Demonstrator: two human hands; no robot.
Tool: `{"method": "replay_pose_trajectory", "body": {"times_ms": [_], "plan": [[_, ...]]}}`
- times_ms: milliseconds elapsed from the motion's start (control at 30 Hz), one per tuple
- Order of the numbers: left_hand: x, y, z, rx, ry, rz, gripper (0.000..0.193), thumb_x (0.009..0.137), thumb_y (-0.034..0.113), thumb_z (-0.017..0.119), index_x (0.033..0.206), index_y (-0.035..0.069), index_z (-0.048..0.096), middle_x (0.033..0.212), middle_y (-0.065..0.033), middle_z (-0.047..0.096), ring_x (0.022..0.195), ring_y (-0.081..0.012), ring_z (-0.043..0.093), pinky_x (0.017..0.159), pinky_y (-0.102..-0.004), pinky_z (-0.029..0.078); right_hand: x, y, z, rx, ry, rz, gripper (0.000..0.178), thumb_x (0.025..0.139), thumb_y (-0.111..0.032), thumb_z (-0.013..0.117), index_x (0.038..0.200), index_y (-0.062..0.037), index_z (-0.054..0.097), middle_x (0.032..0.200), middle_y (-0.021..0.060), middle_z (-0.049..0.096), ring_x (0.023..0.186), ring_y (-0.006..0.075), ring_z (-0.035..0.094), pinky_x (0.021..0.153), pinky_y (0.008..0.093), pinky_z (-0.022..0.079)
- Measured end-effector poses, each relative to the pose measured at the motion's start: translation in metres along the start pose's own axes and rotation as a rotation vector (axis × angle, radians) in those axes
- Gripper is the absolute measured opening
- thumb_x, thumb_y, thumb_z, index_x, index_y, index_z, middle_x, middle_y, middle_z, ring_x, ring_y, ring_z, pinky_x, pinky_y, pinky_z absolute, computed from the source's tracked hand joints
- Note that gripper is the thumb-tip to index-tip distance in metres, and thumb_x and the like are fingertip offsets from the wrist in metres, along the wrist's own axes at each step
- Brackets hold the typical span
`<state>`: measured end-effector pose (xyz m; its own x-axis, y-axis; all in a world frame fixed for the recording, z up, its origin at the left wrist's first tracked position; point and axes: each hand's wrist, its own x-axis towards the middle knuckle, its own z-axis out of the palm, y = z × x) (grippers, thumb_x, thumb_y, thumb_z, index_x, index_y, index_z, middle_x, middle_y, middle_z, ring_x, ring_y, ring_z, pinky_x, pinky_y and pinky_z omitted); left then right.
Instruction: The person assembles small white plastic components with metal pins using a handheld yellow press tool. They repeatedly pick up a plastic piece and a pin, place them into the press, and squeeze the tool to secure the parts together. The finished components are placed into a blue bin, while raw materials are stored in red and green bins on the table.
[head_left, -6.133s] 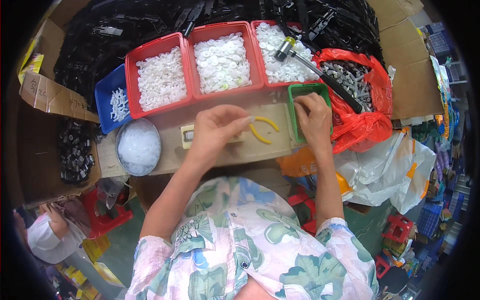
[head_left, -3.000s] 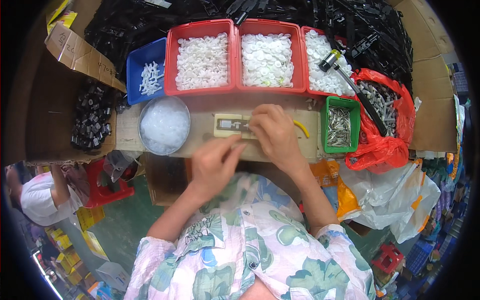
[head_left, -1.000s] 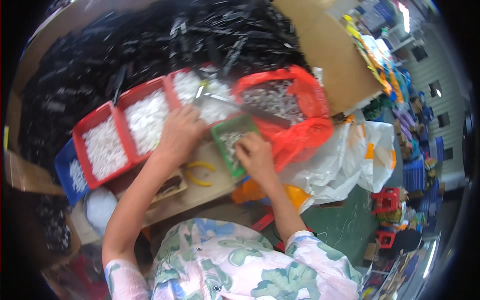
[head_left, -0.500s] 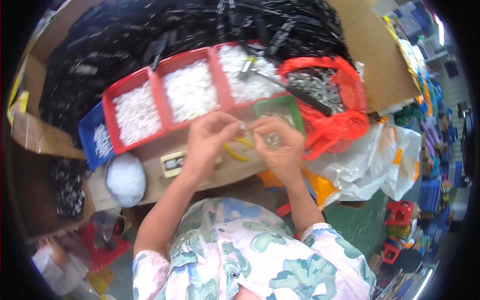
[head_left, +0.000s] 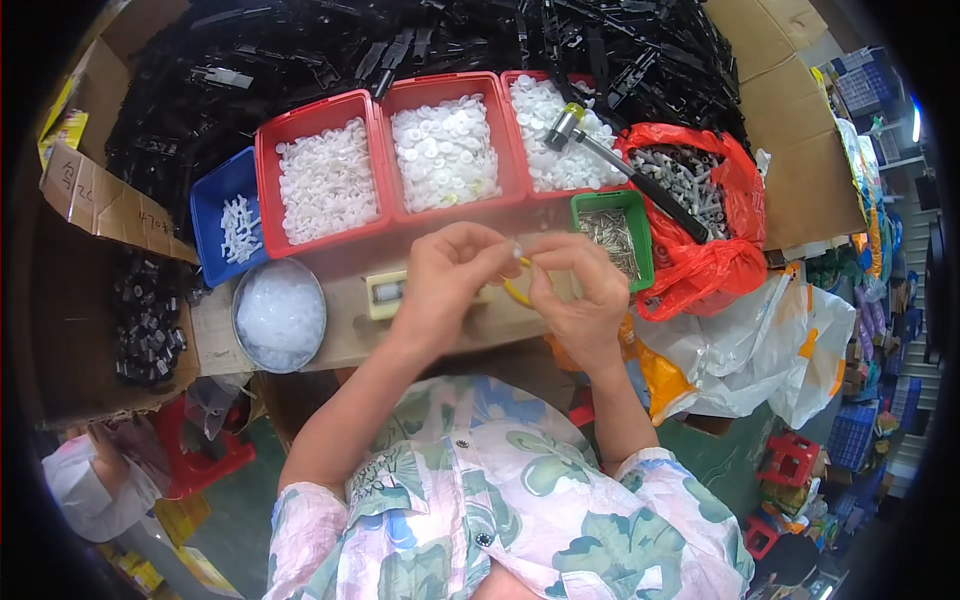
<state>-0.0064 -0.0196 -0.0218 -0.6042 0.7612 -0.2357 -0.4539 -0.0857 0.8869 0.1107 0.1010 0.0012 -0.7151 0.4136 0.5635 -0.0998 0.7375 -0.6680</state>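
My left hand [head_left: 447, 287] is closed in a pinch, thumb and forefinger on a small whitish piece [head_left: 517, 249]. Facing it, my right hand [head_left: 583, 290] is also pinched, its fingertips almost meeting the left ones; what they hold, if anything, is too small to make out. Just under the fingertips, a curved yellow handle [head_left: 516, 293] shows on the bench, partly hidden by the hands. A cream block-shaped fixture [head_left: 383, 309] with a grey part in it sits beside my left wrist, partly covered by the hand.
Red bins [head_left: 378, 210] of white plastic pieces stand beyond my hands. Around them are a blue bin [head_left: 205, 200], a green bin [head_left: 644, 270] of metal pins, a round bowl [head_left: 240, 330] and a red bag [head_left: 740, 270]. A hammer [head_left: 640, 180] lies across bin and bag. Black parts [head_left: 250, 50] heap behind.
The view has shifted, so the bench appears farther right. Both hands stay raised and pinched, with their fingertips now closer together around the small piece.
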Motion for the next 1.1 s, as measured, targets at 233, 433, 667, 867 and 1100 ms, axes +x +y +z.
{"method": "replay_pose_trajectory", "body": {"times_ms": [233, 433, 667, 867, 1100], "plan": [[0.000, -0.003, 0.007, 0.063, 0.006, 0.038, 0.014, 0.092, 0.011, 0.073, 0.098, -0.002, 0.070, 0.084, -0.0074, 0.073, 0.076, -0.0103, 0.070, 0.066, -0.0222, 0.052, -0.005, 0.004, -0.003, -0.031, 0.033, -0.062, 0.022, 0.071, 0.006, 0.074, 0.086, -0.0068, 0.064, 0.092, 0.0066, 0.072, 0.082, 0.0228, 0.069, 0.071, 0.0338, 0.045], [0.002, -0.005, 0.011, 0.089, 0.006, 0.015, 0.012, 0.092, 0.010, 0.072, 0.096, -0.001, 0.070, 0.083, -0.0067, 0.073, 0.074, -0.0093, 0.069, 0.065, -0.0217, 0.051, -0.007, 0.007, -0.007, -0.063, 0.034, -0.093, 0.022, 0.071, 0.006, 0.074, 0.086, -0.0068, 0.064, 0.093, 0.0061, 0.072, 0.082, 0.0232, 0.069, 0.072, 0.0340, 0.045], [0.002, -0.004, 0.015, 0.098, -0.006, 0.042, 0.012, 0.091, 0.010, 0.073, 0.095, -0.001, 0.069, 0.082, -0.0059, 0.073, 0.073, -0.0094, 0.068, 0.064, -0.0214, 0.050, -0.008, 0.012, -0.008, -0.039, 0.017, -0.054, 0.022, 0.071, 0.005, 0.074, 0.088, -0.0061, 0.065, 0.096, 0.0073, 0.071, 0.083, 0.0249, 0.069, 0.074, 0.0352, 0.050], [-0.001, -0.003, 0.010, -0.002, -0.028, 0.069, 0.017, 0.095, 0.012, 0.070, 0.103, -0.003, 0.070, 0.090, -0.0090, 0.073, 0.081, -0.0134, 0.071, 0.072, -0.0246, 0.055, -0.008, 0.013, -0.004, 0.082, 0.019, 0.032, 0.019, 0.076, 0.008, 0.073, 0.090, -0.0027, 0.067, 0.100, 0.0104, 0.069, 0.086, 0.0236, 0.070, 0.076, 0.0324, 0.054], [-0.009, -0.004, 0.002, -0.096, -0.057, 0.044, 0.021, 0.097, 0.013, 0.068, 0.110, -0.003, 0.069, 0.099, -0.0110, 0.073, 0.088, -0.0164, 0.071, 0.079, -0.0289, 0.057, -0.012, 0.016, 0.004, 0.191, 0.034, 0.105, 0.016, 0.078, 0.008, 0.072, 0.090, -0.0019, 0.068, 0.097, 0.0106, 0.071, 0.087, 0.0214, 0.070, 0.076, 0.0305, 0.055]]}}
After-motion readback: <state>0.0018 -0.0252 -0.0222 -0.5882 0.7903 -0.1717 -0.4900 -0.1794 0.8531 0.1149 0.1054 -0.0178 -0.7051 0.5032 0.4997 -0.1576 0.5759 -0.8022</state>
